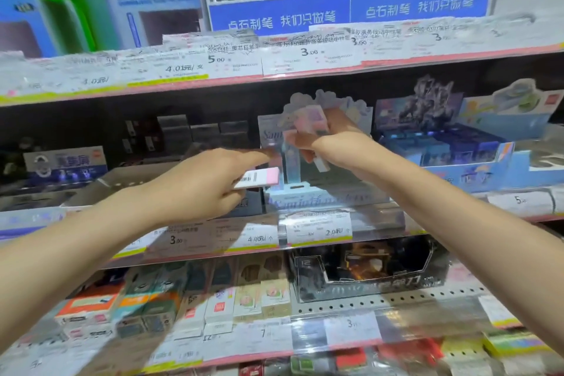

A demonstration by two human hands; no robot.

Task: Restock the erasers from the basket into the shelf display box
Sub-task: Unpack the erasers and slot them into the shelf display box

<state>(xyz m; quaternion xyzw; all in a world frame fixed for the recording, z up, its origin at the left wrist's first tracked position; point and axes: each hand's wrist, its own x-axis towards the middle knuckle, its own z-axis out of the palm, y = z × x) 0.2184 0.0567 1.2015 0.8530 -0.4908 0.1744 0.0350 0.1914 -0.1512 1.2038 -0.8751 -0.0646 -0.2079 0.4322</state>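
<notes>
Placement step in hand: left hand (198,183) pinches a pink-and-white eraser (258,178) just beside the display box (320,195), right hand (332,143) grips several more above it; next, seat each inside

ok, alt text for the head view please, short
Two bare hands reach into a stationery shelf: the left hand holds a pink-and-white eraser beside a pastel display box, while the right hand grips a bunch of erasers above it. Price tags line the shelf edges.
</notes>
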